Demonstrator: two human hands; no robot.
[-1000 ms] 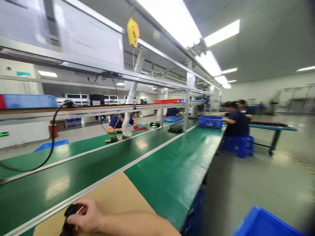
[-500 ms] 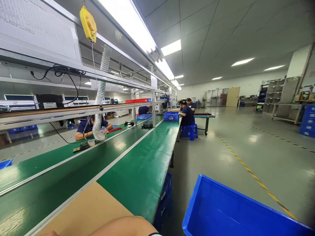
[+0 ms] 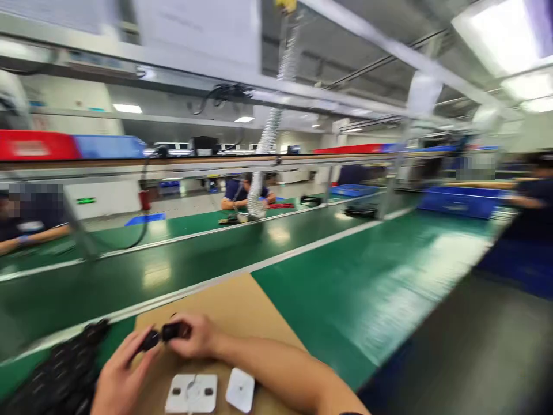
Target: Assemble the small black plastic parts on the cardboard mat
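Both hands are close together above a brown board (image 3: pixel 228 305). My left hand (image 3: pixel 123 372) closes on a small black rounded part (image 3: pixel 150 340). In my right hand (image 3: pixel 196 337) is a short black cylindrical part (image 3: pixel 173 330), its end facing the other piece with a narrow dark gap or link between them. Blur hides the exact kind of both parts. Below the hands lie a white plate (image 3: pixel 184 385) with two dark slots and a smaller white square block (image 3: pixel 241 390). To the left, several black parts (image 3: pixel 56 369) are heaped.
A green bench top (image 3: pixel 328 300) stretches right to a blue bin (image 3: pixel 460 202). The dark green strip (image 3: pixel 207 248) runs behind a pale rail. Overhead, a shelf carries a red bin (image 3: pixel 38 145) and a light blue bin (image 3: pixel 108 146). Co-workers sit across the bench and at far right.
My view has swung left and down, from along the bench and aisle to the board. Both hands and the black parts now show; the large blue bin at lower right has left view.
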